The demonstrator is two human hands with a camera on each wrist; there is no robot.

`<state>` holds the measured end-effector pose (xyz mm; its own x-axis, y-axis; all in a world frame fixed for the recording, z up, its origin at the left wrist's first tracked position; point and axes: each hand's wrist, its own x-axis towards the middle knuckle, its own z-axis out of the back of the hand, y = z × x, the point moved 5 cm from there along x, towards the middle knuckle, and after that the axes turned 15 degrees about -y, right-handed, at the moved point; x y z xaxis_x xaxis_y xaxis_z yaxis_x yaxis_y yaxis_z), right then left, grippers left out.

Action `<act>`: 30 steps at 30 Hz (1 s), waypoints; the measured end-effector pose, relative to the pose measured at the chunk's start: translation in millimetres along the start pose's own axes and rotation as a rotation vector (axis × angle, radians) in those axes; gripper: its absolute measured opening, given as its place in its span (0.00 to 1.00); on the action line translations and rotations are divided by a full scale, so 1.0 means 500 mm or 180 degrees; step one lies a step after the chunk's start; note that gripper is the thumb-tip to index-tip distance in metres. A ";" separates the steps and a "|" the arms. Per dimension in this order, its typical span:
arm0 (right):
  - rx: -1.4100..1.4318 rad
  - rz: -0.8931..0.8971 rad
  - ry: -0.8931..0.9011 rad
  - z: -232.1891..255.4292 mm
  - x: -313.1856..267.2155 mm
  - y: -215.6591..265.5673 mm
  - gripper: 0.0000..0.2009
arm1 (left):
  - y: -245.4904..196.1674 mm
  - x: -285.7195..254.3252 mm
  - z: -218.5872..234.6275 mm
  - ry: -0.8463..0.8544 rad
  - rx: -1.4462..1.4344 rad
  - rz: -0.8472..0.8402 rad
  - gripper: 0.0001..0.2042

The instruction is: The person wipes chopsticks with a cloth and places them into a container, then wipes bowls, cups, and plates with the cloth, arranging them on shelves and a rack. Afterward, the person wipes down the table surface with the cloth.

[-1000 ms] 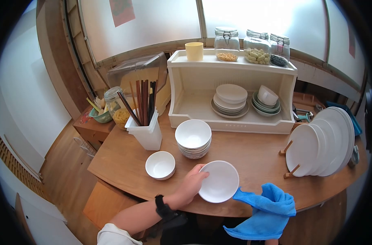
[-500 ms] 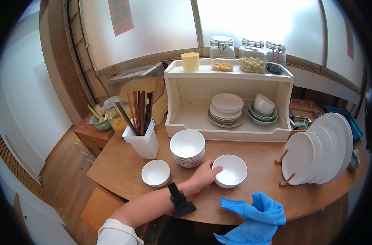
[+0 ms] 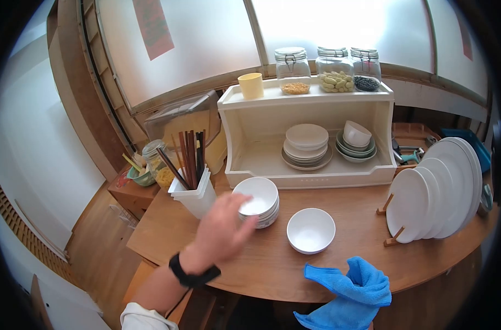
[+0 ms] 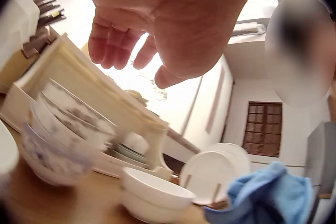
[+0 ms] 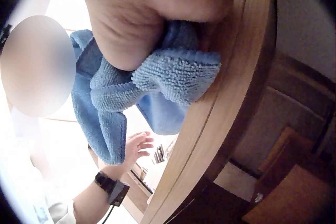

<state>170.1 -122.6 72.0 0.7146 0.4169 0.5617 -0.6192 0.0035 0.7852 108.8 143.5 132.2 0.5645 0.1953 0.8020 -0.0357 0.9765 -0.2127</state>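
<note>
My left hand (image 3: 220,228) is in the air over the table, fingers extended and holding nothing, at the near left of a stack of white bowls (image 3: 259,197). The left wrist view shows its spread fingers (image 4: 118,45) above the patterned bowls (image 4: 58,145). A single white bowl (image 3: 311,231) stands upright on the table, to the right of the stack. At the table's front edge my right hand (image 5: 157,14) grips a bunched blue cloth (image 3: 349,291); its fingers are mostly hidden in the cloth.
Left of the stack stands a white holder (image 3: 198,198) with chopsticks. A cream shelf (image 3: 311,180) behind holds plates and bowls, with glass jars (image 3: 336,71) and a yellow cup (image 3: 251,86) on top. White plates (image 3: 407,206) stand in a rack at the right.
My left hand has let go of the single bowl, set down on the table, and moved left past the stack. The small bowl at the left is now hidden from the head view.
</note>
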 end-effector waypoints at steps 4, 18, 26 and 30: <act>0.0021 0.0087 -0.0063 0.004 0.003 0.015 0.21 | 0.152 0.041 -0.043 0.0629 0.0482 0.1062 0.22; -0.0153 0.0258 -0.0357 0.032 0.025 0.045 0.22 | 0.221 0.029 -0.087 0.0790 -0.0223 0.1733 0.17; -0.0187 0.0282 -0.0398 0.020 0.029 0.062 0.23 | 0.030 0.020 0.041 -0.0347 -0.0266 0.0633 0.14; -0.0199 0.0269 -0.0329 0.007 0.022 0.073 0.23 | -0.133 -0.064 0.040 0.0029 -0.0445 -0.0891 0.24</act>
<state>156.6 -121.2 107.9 0.6868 0.3221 0.6515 -0.6953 0.0302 0.7181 76.8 74.2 131.7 0.5439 -0.0808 0.8353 0.2357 0.9700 -0.0596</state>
